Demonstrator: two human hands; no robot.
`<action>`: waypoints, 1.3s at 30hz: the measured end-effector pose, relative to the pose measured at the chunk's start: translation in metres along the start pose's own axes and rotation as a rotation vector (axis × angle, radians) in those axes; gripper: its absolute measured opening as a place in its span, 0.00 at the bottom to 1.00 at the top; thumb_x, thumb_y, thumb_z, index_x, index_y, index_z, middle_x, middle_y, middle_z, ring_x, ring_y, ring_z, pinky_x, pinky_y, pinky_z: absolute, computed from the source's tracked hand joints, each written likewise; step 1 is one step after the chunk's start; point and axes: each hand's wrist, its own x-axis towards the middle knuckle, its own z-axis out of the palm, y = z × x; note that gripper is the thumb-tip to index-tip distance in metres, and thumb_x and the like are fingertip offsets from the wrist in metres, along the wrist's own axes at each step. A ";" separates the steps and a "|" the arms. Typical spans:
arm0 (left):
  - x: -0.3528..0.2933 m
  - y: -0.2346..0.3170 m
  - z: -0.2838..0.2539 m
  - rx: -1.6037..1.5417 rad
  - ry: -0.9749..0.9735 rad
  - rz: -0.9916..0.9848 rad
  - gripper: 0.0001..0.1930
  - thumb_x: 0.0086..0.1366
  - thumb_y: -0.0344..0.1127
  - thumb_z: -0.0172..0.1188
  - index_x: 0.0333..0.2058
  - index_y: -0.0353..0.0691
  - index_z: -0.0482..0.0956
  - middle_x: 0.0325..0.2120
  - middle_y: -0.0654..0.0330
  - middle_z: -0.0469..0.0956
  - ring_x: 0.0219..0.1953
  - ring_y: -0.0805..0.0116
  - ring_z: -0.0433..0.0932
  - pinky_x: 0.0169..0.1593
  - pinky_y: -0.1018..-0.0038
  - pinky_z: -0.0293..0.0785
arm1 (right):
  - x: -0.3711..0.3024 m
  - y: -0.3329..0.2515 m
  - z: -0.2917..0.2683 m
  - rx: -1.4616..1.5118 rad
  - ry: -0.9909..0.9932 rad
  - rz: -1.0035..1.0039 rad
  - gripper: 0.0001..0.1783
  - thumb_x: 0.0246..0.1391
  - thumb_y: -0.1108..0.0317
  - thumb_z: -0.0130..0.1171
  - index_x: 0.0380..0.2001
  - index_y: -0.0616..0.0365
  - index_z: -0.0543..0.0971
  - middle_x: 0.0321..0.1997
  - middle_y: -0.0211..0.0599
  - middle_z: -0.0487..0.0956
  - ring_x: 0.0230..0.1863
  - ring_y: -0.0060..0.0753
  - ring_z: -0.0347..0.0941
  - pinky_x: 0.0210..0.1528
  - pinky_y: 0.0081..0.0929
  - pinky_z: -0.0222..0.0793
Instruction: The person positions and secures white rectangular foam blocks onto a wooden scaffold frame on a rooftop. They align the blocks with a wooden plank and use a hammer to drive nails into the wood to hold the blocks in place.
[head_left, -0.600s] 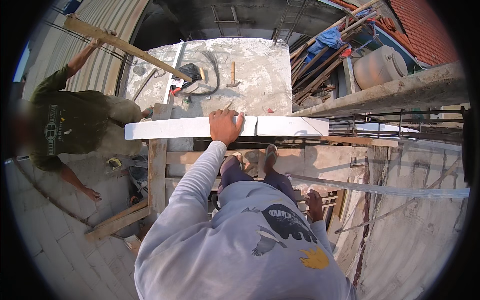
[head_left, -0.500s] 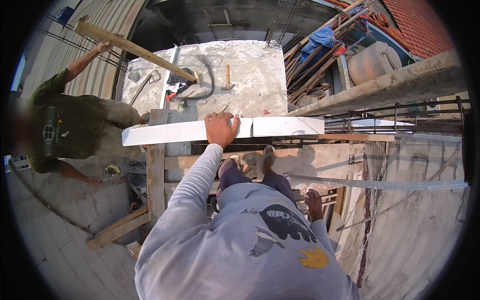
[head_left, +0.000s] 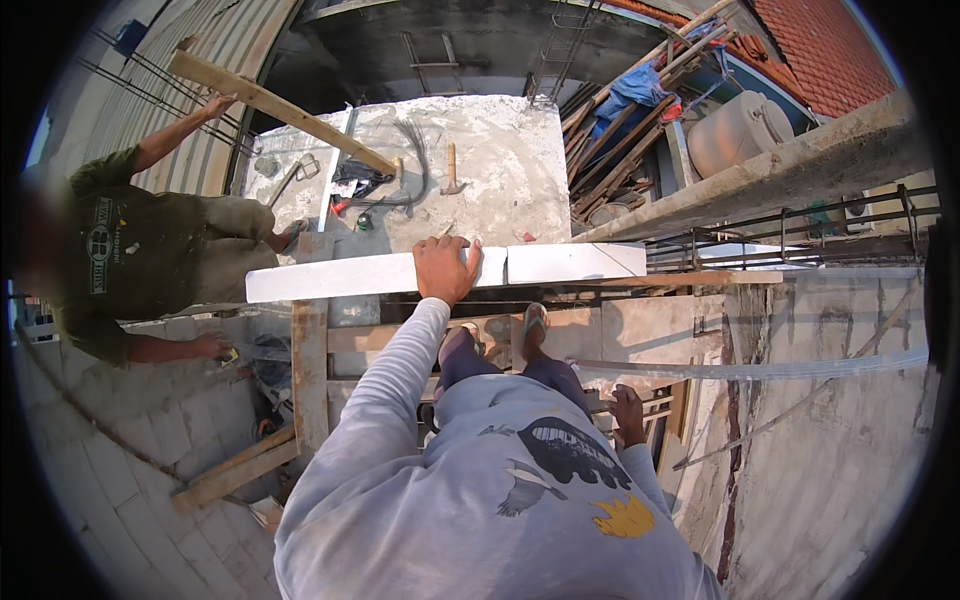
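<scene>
A long white slab (head_left: 330, 282) lies across in front of me, with a shorter white slab (head_left: 575, 262) at its right end and a dark narrow joint between them. My left hand (head_left: 447, 270) grips the longer slab near that joint, its fingers bent over the far edge. My right hand (head_left: 628, 415) hangs low by my right side, near some wooden slats. Its fingers are loosely bent and a little apart, with nothing seen in them. Beneath the slabs is a wooden board (head_left: 310, 370), running toward me.
At left, a co-worker (head_left: 150, 240) in a dark green shirt holds a timber (head_left: 285, 112) and has the other hand at a small yellow-and-black object (head_left: 231, 355). A hammer (head_left: 452, 168) lies on the concrete slab (head_left: 500, 130). Rebar (head_left: 800, 228) runs along the right.
The co-worker's lower hand has moved right to the small yellow-and-black object. The timber has shifted slightly. My left hand keeps its grip on the white slab.
</scene>
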 end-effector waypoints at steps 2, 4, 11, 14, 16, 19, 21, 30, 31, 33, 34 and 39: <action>0.001 -0.001 0.000 0.012 0.002 0.007 0.24 0.73 0.56 0.52 0.37 0.42 0.88 0.37 0.54 0.86 0.46 0.53 0.80 0.59 0.56 0.64 | 0.001 0.002 0.004 0.030 0.032 -0.008 0.20 0.71 0.55 0.57 0.51 0.62 0.80 0.39 0.35 0.81 0.30 0.26 0.78 0.32 0.27 0.75; 0.001 0.000 0.002 -0.007 0.020 0.015 0.24 0.73 0.56 0.52 0.37 0.43 0.88 0.37 0.54 0.86 0.46 0.54 0.80 0.59 0.57 0.64 | 0.004 0.003 0.004 -0.013 0.048 -0.055 0.20 0.70 0.55 0.58 0.51 0.63 0.81 0.38 0.35 0.82 0.28 0.26 0.78 0.28 0.28 0.74; -0.002 -0.002 0.000 -0.023 0.039 0.013 0.23 0.73 0.55 0.52 0.37 0.43 0.88 0.37 0.54 0.86 0.45 0.54 0.80 0.59 0.57 0.63 | -0.007 -0.008 0.010 0.057 0.022 0.010 0.23 0.72 0.53 0.55 0.56 0.62 0.77 0.44 0.38 0.81 0.34 0.29 0.81 0.33 0.25 0.78; 0.000 0.001 0.002 -0.031 0.039 0.015 0.23 0.73 0.55 0.52 0.37 0.43 0.88 0.37 0.54 0.86 0.46 0.54 0.80 0.60 0.57 0.63 | -0.005 0.000 0.009 0.085 0.066 -0.002 0.22 0.71 0.55 0.57 0.53 0.64 0.79 0.41 0.37 0.81 0.31 0.25 0.77 0.32 0.26 0.75; -0.002 -0.002 0.005 -0.034 0.039 0.012 0.23 0.73 0.55 0.52 0.38 0.43 0.88 0.37 0.54 0.86 0.47 0.54 0.79 0.60 0.57 0.63 | -0.009 0.000 0.011 0.099 0.047 0.002 0.22 0.71 0.54 0.57 0.53 0.64 0.79 0.41 0.37 0.81 0.31 0.25 0.77 0.32 0.25 0.75; -0.003 -0.004 0.007 -0.032 0.030 0.008 0.23 0.73 0.55 0.52 0.38 0.43 0.88 0.38 0.55 0.86 0.47 0.54 0.79 0.60 0.56 0.62 | -0.012 0.004 0.015 0.096 0.045 -0.002 0.22 0.71 0.54 0.57 0.53 0.64 0.79 0.40 0.36 0.81 0.32 0.24 0.77 0.32 0.25 0.74; -0.003 -0.004 0.007 -0.007 0.015 0.000 0.23 0.73 0.55 0.52 0.38 0.44 0.88 0.38 0.55 0.86 0.48 0.54 0.79 0.60 0.56 0.62 | -0.012 0.009 0.016 0.094 0.045 0.004 0.22 0.71 0.53 0.57 0.54 0.63 0.79 0.42 0.37 0.81 0.32 0.25 0.78 0.32 0.25 0.75; -0.006 -0.006 0.006 -0.014 0.029 0.021 0.23 0.73 0.55 0.52 0.38 0.44 0.88 0.39 0.55 0.86 0.48 0.54 0.79 0.59 0.56 0.62 | -0.012 0.028 0.024 -0.009 0.050 0.002 0.22 0.71 0.54 0.57 0.56 0.61 0.78 0.45 0.38 0.81 0.33 0.29 0.80 0.34 0.27 0.77; -0.007 -0.005 0.005 -0.015 0.017 0.023 0.23 0.73 0.55 0.52 0.38 0.44 0.87 0.39 0.55 0.86 0.48 0.54 0.79 0.59 0.56 0.62 | -0.014 0.028 0.023 -0.001 0.052 -0.004 0.22 0.71 0.54 0.56 0.55 0.60 0.78 0.45 0.38 0.81 0.34 0.29 0.80 0.35 0.27 0.77; -0.007 -0.003 0.003 -0.010 -0.007 0.027 0.23 0.73 0.55 0.51 0.39 0.44 0.87 0.39 0.55 0.86 0.48 0.54 0.79 0.59 0.55 0.62 | -0.021 0.027 0.022 0.019 0.052 -0.014 0.21 0.71 0.55 0.56 0.55 0.60 0.79 0.45 0.37 0.81 0.35 0.29 0.80 0.36 0.28 0.77; -0.006 -0.005 0.004 0.002 0.012 0.031 0.23 0.73 0.55 0.51 0.39 0.43 0.87 0.39 0.55 0.86 0.49 0.53 0.79 0.59 0.55 0.62 | -0.023 0.023 0.029 0.032 0.057 -0.001 0.20 0.70 0.56 0.55 0.54 0.59 0.79 0.45 0.36 0.81 0.36 0.29 0.79 0.37 0.29 0.76; -0.004 -0.007 0.013 0.001 0.029 0.047 0.23 0.73 0.54 0.51 0.40 0.42 0.86 0.40 0.55 0.86 0.49 0.53 0.79 0.61 0.54 0.62 | -0.033 0.013 0.033 0.027 0.054 -0.027 0.21 0.69 0.54 0.56 0.53 0.59 0.80 0.42 0.34 0.81 0.34 0.27 0.78 0.36 0.27 0.76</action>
